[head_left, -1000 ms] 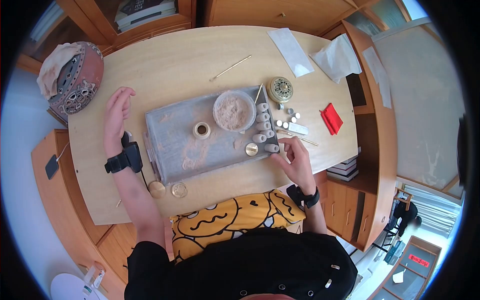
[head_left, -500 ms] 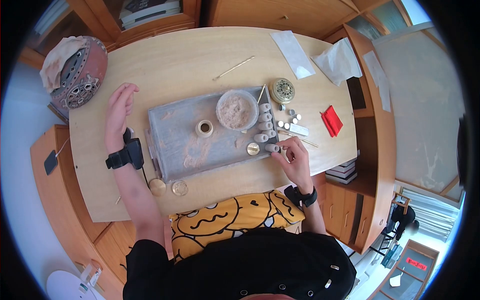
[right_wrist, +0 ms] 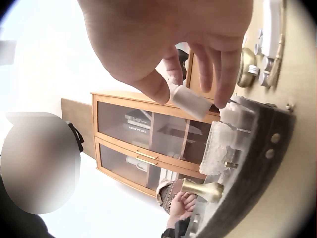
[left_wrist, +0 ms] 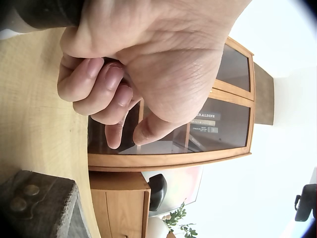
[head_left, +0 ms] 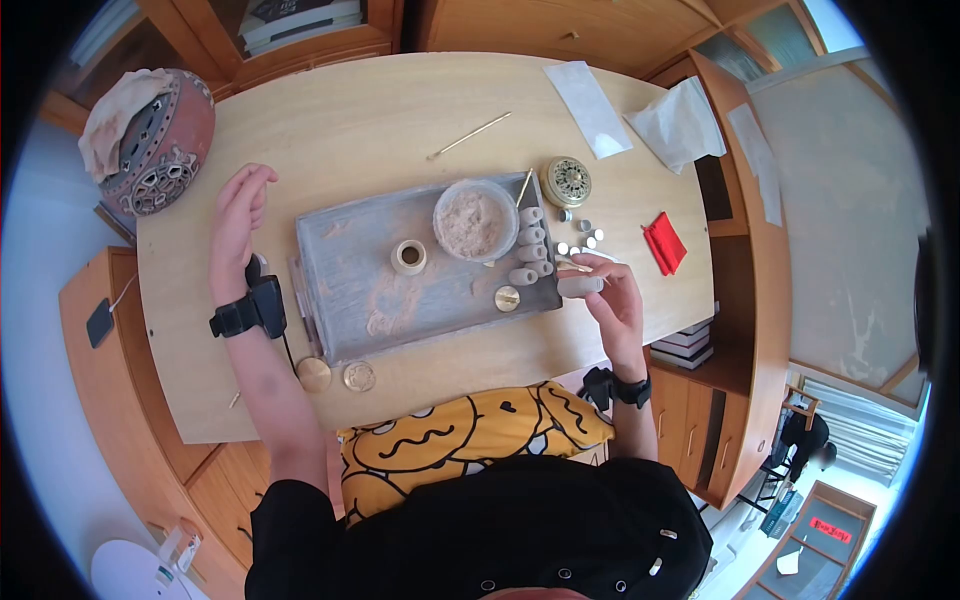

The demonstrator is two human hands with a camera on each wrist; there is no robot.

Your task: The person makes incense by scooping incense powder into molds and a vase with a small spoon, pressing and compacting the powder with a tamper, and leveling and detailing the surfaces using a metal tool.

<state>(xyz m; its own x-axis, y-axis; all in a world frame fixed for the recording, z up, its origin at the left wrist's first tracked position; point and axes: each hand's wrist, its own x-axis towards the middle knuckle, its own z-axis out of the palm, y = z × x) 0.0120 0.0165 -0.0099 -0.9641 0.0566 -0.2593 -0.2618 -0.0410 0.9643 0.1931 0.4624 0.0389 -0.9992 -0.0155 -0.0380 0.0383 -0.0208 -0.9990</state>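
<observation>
My right hand pinches a small grey cylinder between thumb and fingers, just past the right edge of the grey tray. In the right wrist view the cylinder looks pale and lies tilted at the fingertips. Several matching grey cylinders, with hollow ends, stand along the tray's right side. A brass piece with a raised grip sits near them. My left hand rests left of the tray, fingers loosely curled and holding nothing; the left wrist view shows the same hand.
In the tray are a bowl of pinkish powder and a small round pot. A pierced brass burner, small white-topped jars and a red pouch lie to the right. Two round brass pieces sit at the front edge.
My right hand has picked up the front grey cylinder from the tray's right corner and moved it right and slightly away from me. The left hand has stayed nearly still.
</observation>
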